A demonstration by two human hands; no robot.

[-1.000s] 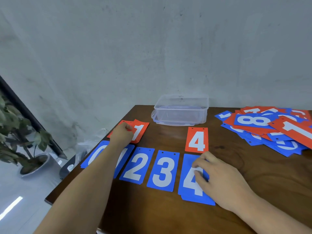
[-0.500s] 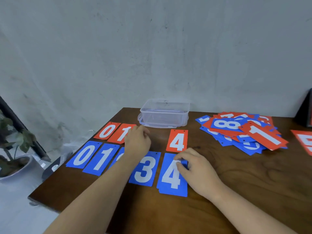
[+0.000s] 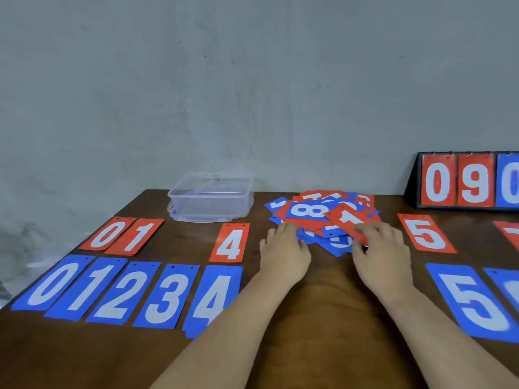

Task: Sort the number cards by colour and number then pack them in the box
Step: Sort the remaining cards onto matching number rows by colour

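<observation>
A mixed pile of red and blue number cards (image 3: 314, 211) lies at the back middle of the brown table (image 3: 331, 304). My left hand (image 3: 283, 254) rests at the pile's near left edge, fingers touching the cards. My right hand (image 3: 379, 248) lies on the pile's near right side, over a red 1 card (image 3: 346, 217); whether it pinches that card is unclear. Blue cards 0 to 4 (image 3: 126, 293) form a front row on the left. Red 0 and 1 (image 3: 120, 234) and red 4 (image 3: 230, 242) lie behind them. A clear plastic box (image 3: 210, 197) stands at the back.
A red 5 (image 3: 425, 234) and a blue 5 (image 3: 474, 301) lie on the right, with more cards cut off by the right edge. A black flip scoreboard (image 3: 466, 181) showing 0 9 0 stands at the back right. The table's left edge runs close to the blue 0.
Both hands left the sorted rows on the left and moved right to the mixed pile. The view swung right, so the 5 cards and the scoreboard came into sight.
</observation>
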